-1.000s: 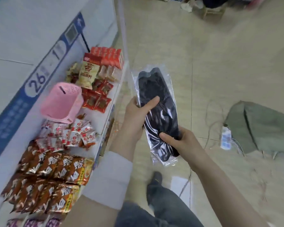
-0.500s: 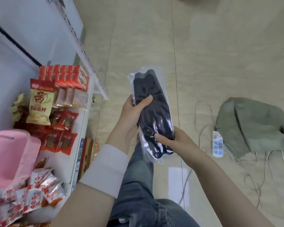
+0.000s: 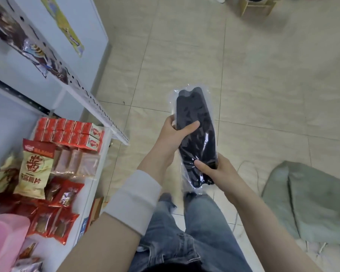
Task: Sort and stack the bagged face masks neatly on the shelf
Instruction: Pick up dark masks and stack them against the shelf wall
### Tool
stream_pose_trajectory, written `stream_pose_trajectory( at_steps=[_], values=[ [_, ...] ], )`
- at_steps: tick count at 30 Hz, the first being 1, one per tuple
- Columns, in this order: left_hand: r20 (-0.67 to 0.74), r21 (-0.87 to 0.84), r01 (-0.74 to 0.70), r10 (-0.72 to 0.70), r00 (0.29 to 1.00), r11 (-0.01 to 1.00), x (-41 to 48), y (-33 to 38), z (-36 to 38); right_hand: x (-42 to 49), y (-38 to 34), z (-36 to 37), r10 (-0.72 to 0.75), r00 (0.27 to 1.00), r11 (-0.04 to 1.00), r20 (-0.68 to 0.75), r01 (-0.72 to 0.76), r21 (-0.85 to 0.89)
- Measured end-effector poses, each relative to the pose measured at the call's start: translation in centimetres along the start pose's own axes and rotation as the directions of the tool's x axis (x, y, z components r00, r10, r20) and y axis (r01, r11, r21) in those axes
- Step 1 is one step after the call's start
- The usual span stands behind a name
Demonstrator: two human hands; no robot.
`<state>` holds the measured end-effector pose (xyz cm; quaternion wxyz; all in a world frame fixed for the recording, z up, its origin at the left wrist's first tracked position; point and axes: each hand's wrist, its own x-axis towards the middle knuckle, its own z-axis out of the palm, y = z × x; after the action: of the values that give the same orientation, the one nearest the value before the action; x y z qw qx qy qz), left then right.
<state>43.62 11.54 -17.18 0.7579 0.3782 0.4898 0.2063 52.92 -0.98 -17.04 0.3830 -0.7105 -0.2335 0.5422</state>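
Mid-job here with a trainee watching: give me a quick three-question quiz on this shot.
1. True or false: the mask bag lies on the shelf.
2. The left hand grips the bag's: A) upper part B) lower end C) neither.
3. Fill in: the boxes at the shelf's far end are ___.
Key: 1 false, the left hand and right hand hold it over the floor; 2 A; 3 red.
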Motion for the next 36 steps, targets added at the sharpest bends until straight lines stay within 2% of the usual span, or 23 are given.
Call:
stream_pose_trajectory(
  at_steps=[7, 12, 17, 22, 26, 31, 36],
  values=[
    [-0.087, -0.059, -0.054, 0.049, 0.995, 0.997, 11.0, 6.4, 3.7, 12.3, -6.6, -6.8, -0.037, 0.991, 0.997, 0.127, 0.046, -0.068],
    [-0.234, -0.203, -0.075, 0.026, 0.972, 0.976, 16.3, 11.2, 4.5, 20.4, -12.6, -9.5, -0.056, 0.957, 0.978, 0.284, 0.11, -0.177],
    [-0.427, -0.328, -0.181, 0.025, 0.904, 0.927, 17.6, 14.1, 1.1, 25.4, -18.3, -7.0, -0.017, 0.854, 0.948, 0.52, 0.18, -0.263],
    [-0.552, -0.431, -0.312, 0.026, 0.833, 0.847, 16.0, 14.5, -2.5, 27.3, -21.3, -2.9, 0.047, 0.747, 0.914, 0.663, 0.235, -0.33],
    [-0.692, -0.457, -0.461, 0.021, 0.721, 0.761, 12.4, 12.8, -4.3, 26.6, -21.7, 0.3, 0.126, 0.622, 0.849, 0.773, 0.336, -0.409],
    [-0.858, -0.405, -0.623, -0.043, 0.511, 0.67, 6.1, 8.0, -3.9, 23.9, -19.7, 3.9, 0.264, 0.439, 0.723, 0.859, 0.5, -0.477],
    [-0.937, -0.346, -0.73, -0.18, 0.298, 0.59, -0.5, 1.7, -1.9, 19.5, -15.8, 6.6, 0.384, 0.245, 0.64, 0.89, 0.625, -0.448]
  ],
)
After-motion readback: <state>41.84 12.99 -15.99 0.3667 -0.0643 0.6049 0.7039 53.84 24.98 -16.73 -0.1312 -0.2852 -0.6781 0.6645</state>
